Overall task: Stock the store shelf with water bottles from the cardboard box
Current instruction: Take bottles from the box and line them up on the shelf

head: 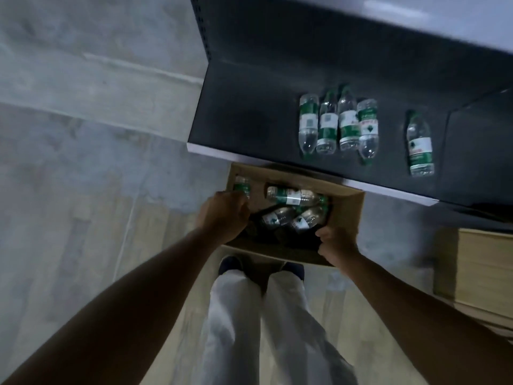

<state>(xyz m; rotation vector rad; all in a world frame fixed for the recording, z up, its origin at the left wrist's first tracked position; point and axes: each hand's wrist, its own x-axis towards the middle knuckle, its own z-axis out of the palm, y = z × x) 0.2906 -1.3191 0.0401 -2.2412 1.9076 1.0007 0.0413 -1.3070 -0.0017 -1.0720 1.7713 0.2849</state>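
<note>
An open cardboard box (pixel 347 209) stands on the floor at the foot of a dark store shelf (pixel 244 120). Three water bottles with green labels lie loose inside it (pixel 291 195). My left hand (pixel 222 215) grips another bottle (pixel 242 186) at the box's left wall. At the near right corner of the box my right hand (pixel 336 244) has its fingers curled down into the dark interior; what they touch is hidden. On the shelf, several bottles (pixel 337 123) sit in a tight row, and one more (pixel 419 145) sits apart to the right.
A higher shelf board (pixel 416 20) overhangs the back of the dark shelf. A stack of flat brown boards (pixel 485 270) sits on the floor to the right. My legs in white trousers (pixel 249 315) are just behind the box. Grey floor spreads to the left.
</note>
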